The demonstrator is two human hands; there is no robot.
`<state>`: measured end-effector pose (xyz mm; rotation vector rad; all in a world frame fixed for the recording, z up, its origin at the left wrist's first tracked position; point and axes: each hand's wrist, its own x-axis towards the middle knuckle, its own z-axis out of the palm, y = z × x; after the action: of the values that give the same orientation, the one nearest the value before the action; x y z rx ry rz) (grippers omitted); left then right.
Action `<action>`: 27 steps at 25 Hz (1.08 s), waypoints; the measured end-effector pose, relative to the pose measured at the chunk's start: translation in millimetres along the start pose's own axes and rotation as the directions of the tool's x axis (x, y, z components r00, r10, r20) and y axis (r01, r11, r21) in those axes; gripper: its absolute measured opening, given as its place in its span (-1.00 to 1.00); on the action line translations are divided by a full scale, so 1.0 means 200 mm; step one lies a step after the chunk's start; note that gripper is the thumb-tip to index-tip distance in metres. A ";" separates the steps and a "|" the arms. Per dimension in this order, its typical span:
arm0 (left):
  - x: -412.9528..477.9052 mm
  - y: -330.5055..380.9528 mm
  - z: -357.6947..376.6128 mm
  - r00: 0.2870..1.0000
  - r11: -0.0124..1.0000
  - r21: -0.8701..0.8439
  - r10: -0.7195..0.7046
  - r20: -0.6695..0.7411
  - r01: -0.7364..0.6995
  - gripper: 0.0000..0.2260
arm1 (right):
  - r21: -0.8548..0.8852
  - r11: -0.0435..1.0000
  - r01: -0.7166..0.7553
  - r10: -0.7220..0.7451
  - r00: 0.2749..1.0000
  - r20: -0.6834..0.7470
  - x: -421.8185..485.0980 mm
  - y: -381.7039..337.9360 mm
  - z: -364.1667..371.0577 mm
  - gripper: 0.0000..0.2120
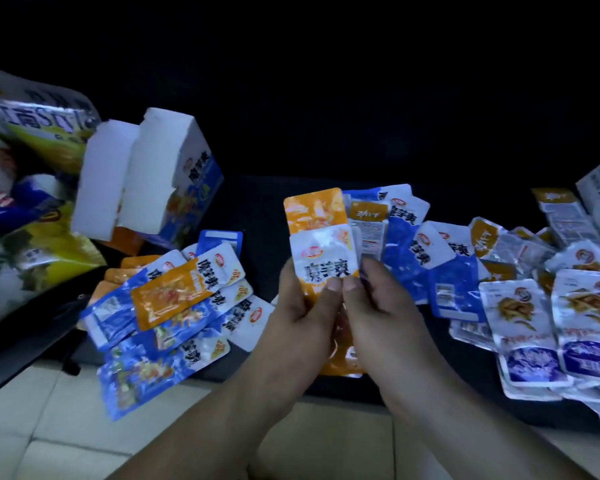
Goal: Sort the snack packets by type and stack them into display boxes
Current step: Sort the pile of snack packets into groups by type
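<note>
Head view. Centre: left hand (305, 306) and right hand (378, 306), thumbs side by side, both clamped on an upright orange-and-white foil snack packet (317, 233), fingers curled behind it; further packets are stacked behind this front one. Left: heap of blue and orange foil packets (167, 306) on the dark table surface (257, 202), just below a tilted white-and-blue cardboard display box (184, 168) with open flaps. Right: spread of white-and-purple foil packets (551, 323). Far left: large yellow and blue snack bags (32, 133)
</note>
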<state>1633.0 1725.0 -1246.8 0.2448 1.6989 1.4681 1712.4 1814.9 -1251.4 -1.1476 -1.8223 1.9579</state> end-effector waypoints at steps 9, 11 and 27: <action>0.02 0.10 -0.83 0.980 0.826 0.560 0.160 -0.116 -0.068 -0.51 | -0.357 0.928 0.105 0.042 0.924 0.380 0.01 0.00 0.40 -0.38; 0.08 0.11 -1.00 0.982 0.694 0.719 0.151 -0.110 -0.027 -0.52 | -0.367 0.918 0.148 0.010 0.919 0.393 0.03 0.00 0.44 -0.45; 0.39 -0.08 -0.08 0.971 0.294 0.954 0.240 -0.007 -0.066 -0.25 | -0.730 0.658 0.184 -0.175 0.981 0.090 0.03 0.19 -0.39 -0.49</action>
<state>1580.9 1758.4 -1298.5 0.9906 2.5790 0.3392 1773.5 1869.3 -1283.4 -1.0547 -2.7286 1.0910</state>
